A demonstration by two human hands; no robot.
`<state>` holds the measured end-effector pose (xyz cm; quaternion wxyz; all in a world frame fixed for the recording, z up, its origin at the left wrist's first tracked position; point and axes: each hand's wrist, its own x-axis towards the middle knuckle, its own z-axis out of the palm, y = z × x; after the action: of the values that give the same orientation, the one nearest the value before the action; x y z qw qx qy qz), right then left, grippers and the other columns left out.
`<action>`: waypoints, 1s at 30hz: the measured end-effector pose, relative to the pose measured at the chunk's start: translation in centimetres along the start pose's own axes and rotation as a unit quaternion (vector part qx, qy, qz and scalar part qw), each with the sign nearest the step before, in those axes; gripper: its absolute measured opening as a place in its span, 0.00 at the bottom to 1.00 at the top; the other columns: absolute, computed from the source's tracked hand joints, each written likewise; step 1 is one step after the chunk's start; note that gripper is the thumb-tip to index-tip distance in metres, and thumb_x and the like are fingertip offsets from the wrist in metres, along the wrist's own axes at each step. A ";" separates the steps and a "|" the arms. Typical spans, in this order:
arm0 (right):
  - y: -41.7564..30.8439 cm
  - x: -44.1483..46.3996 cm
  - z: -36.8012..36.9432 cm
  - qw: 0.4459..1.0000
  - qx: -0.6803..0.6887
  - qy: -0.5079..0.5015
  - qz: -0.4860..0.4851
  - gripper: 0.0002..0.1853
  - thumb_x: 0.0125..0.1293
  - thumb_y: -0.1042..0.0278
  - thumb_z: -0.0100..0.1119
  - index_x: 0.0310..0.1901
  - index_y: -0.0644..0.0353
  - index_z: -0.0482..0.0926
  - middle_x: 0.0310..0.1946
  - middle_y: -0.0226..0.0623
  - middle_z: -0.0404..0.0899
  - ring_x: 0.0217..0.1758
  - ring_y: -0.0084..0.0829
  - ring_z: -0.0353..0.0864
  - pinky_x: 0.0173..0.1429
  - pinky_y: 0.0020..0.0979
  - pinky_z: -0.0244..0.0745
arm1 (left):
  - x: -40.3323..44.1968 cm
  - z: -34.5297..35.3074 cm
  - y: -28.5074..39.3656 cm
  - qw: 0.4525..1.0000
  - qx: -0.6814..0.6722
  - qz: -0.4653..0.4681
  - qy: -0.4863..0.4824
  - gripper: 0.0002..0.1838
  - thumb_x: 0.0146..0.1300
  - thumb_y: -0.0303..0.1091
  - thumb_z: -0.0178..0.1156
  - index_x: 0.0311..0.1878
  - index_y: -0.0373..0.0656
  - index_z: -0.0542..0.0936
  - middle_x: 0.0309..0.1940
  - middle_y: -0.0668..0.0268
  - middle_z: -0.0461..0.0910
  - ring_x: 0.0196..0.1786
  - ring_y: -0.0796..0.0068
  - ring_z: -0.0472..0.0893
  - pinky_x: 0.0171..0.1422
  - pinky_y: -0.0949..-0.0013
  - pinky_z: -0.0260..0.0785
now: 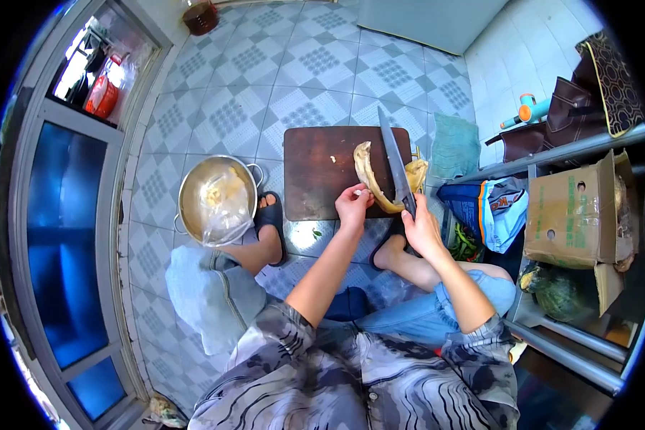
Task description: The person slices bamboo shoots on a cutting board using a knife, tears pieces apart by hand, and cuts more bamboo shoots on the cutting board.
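On a dark brown cutting board [315, 172] lies a curved, pale-yellow piece of food with a browned edge [366, 168]; its exact kind is unclear. My right hand [424, 231] grips the handle of a large kitchen knife [392, 153], its blade pointing away from me along the right of that piece. Beside the piece's left edge, the fingers of my left hand [354, 206] are pinched together; a small whitish bit shows at the tips, too small to name. Another yellow chunk [416, 174] rests right of the blade, partly hidden by it.
Left of the board stands a two-handled metal pot [182, 193] with a plastic bag [226, 215] and yellowish pieces inside. To the right, a metal rack [566, 152] holds a cardboard box [562, 208] and a dark green melon [557, 295]. Green peppers [464, 244] lie near my right knee.
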<state>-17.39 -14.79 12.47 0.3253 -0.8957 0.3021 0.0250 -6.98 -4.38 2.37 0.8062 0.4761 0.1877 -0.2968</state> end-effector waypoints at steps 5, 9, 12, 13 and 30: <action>-0.9 -2.5 1.2 0.997 0.036 0.045 -0.048 0.22 0.61 0.67 0.51 0.56 0.58 0.60 0.32 0.59 0.77 0.36 0.60 0.76 0.40 0.53 0.69 | -0.2 -1.8 0.5 0.992 0.113 0.046 -0.017 0.12 0.58 0.22 0.59 0.46 0.31 0.74 0.33 0.61 0.79 0.33 0.76 0.79 0.38 0.75 0.76; -1.2 -4.0 1.8 0.998 0.010 0.032 -0.048 0.23 0.63 0.64 0.50 0.58 0.58 0.58 0.34 0.58 0.77 0.36 0.60 0.76 0.40 0.52 0.69 | 0.2 -1.1 0.7 0.994 0.089 0.047 -0.042 0.13 0.57 0.22 0.59 0.46 0.31 0.75 0.32 0.61 0.79 0.32 0.75 0.80 0.38 0.74 0.75; -1.1 -4.5 2.3 0.998 -0.038 0.014 -0.042 0.24 0.63 0.62 0.49 0.59 0.58 0.57 0.35 0.58 0.77 0.36 0.60 0.77 0.40 0.52 0.70 | 0.9 -0.5 1.1 0.995 0.050 0.050 -0.063 0.12 0.56 0.21 0.58 0.45 0.32 0.75 0.32 0.61 0.80 0.33 0.75 0.80 0.37 0.75 0.75; -0.9 -4.7 2.7 0.998 -0.037 0.021 -0.038 0.24 0.63 0.62 0.49 0.59 0.58 0.57 0.35 0.58 0.77 0.36 0.60 0.77 0.40 0.52 0.70 | 1.2 -0.4 1.2 0.994 0.061 0.062 -0.072 0.12 0.56 0.21 0.58 0.45 0.32 0.75 0.32 0.61 0.80 0.33 0.75 0.80 0.37 0.75 0.75; -0.8 -6.4 5.9 0.992 -0.111 0.049 -0.040 0.24 0.65 0.62 0.47 0.59 0.59 0.56 0.37 0.58 0.77 0.36 0.60 0.76 0.40 0.53 0.70 | 0.9 -0.5 2.4 0.872 0.383 0.301 0.044 0.09 0.53 0.33 0.60 0.35 0.39 0.78 0.27 0.57 0.80 0.27 0.63 0.80 0.34 0.62 0.71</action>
<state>-21.34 -7.44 9.86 0.2093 -0.9378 0.2771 0.0011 -4.76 -3.30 3.12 0.6021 0.7935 -0.0574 -0.0669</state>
